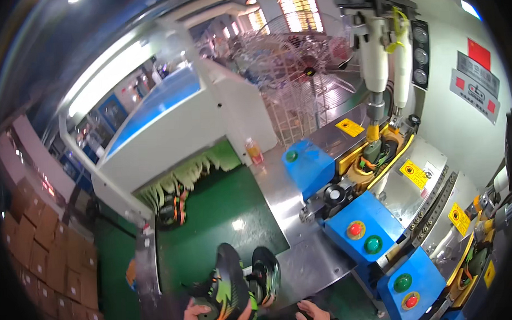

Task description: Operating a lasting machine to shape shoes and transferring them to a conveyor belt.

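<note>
Near the lower edge, my left hand (195,316) grips a dark sneaker (231,289) with green and orange trim, fingers closed at one end of it. Beside that shoe, a second black sneaker (265,275) with multicoloured trim rests near the front of the green conveyor belt (224,217). My right hand (313,314) is to the right of both shoes, its fingers apart and slightly bent, with nothing visible in it. Further up the belt, a dark shoe with orange parts (174,209) lies by the fringe curtain (175,182) of a white tunnel machine.
On the right, a pressing machine carries blue control boxes (362,227) with red and green buttons; shoes sit in its stations. A bottle (254,151) stands by the tunnel. A large wire fan (309,72) is behind. Cardboard boxes (51,263) are stacked at left.
</note>
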The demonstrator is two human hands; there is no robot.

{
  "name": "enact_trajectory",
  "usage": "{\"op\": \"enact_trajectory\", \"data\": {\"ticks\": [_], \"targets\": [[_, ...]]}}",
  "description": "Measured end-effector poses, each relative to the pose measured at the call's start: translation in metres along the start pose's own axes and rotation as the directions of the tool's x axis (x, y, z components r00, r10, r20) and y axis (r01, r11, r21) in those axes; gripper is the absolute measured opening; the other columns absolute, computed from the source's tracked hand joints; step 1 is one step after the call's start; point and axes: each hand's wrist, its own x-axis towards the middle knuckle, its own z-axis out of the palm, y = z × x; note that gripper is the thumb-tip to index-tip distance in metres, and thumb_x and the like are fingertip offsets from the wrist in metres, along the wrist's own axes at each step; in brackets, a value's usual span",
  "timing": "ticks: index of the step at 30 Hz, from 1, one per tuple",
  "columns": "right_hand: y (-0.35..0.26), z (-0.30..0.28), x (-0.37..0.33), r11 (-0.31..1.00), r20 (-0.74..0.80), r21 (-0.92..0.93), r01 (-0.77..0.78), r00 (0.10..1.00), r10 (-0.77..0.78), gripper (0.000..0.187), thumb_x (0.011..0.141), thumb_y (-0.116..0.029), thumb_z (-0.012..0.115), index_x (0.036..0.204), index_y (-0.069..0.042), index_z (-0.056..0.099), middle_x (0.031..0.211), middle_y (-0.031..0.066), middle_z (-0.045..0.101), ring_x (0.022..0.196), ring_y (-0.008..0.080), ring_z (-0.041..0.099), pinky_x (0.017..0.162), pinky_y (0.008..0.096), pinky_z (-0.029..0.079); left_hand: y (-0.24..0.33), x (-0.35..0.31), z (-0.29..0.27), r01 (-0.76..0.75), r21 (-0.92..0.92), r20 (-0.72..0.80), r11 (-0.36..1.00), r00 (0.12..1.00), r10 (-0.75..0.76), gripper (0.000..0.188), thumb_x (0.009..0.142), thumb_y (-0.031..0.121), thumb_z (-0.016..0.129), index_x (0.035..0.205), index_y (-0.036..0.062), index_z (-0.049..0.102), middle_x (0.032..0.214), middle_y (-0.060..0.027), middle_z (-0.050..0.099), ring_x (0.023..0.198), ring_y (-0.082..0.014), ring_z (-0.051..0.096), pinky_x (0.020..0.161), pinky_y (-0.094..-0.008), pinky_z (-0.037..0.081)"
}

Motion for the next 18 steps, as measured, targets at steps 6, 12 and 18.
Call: {"op": "enact_trajectory", "data": {"ticks": [6, 12, 18], "targets": [[0.0, 0.007, 0.042, 0.953, 0.013, 0.041, -0.3, 0.954, 0.299, 0.062, 0.079, -0.005, 0.065, 0.135, 0.005, 0.04, 0.13, 0.0219, 0.053, 0.123, 0.0304, 0.051, 0.103, 0.0396, 0.041, -0.027, 0.062, -0.102, -0.196, 0.373, -0.198, 0.907, 0.938, 0.284, 0.055, 0.062, -0.013, 0.056, 0.114, 0.0044, 0.049, 0.091, -0.0044, 0.058, 0.086, -0.0179, 0.061, 0.077, -0.0307, 0.051], [0.054, 0.146, 0.079, 0.918, -0.028, -0.106, -0.382, 0.924, 0.381, 0.102, 0.073, -0.021, 0.075, 0.145, 0.01, 0.009, 0.147, 0.0311, 0.025, 0.138, 0.0367, 0.029, 0.11, 0.0386, 0.029, -0.074, 0.169, -0.166, -0.242, 0.795, 0.154, 0.556, 0.967, 0.201, 0.088, 0.061, -0.004, 0.061, 0.143, 0.0072, 0.029, 0.125, -0.0128, 0.048, 0.115, -0.0242, 0.049, 0.1, -0.0343, 0.04], [0.054, 0.207, 0.132, 0.894, -0.264, -0.294, -0.337, 0.928, 0.264, 0.078, 0.068, -0.008, 0.065, 0.138, 0.003, 0.03, 0.121, 0.0287, 0.053, 0.112, 0.0413, 0.055, 0.095, 0.0407, 0.044, -0.077, 0.183, -0.183, -0.093, 0.521, 0.23, 0.849, 0.973, -0.035, 0.092, 0.062, -0.005, 0.058, 0.145, 0.0092, 0.021, 0.126, -0.012, 0.046, 0.112, -0.0239, 0.051, 0.099, -0.0339, 0.041]]}}
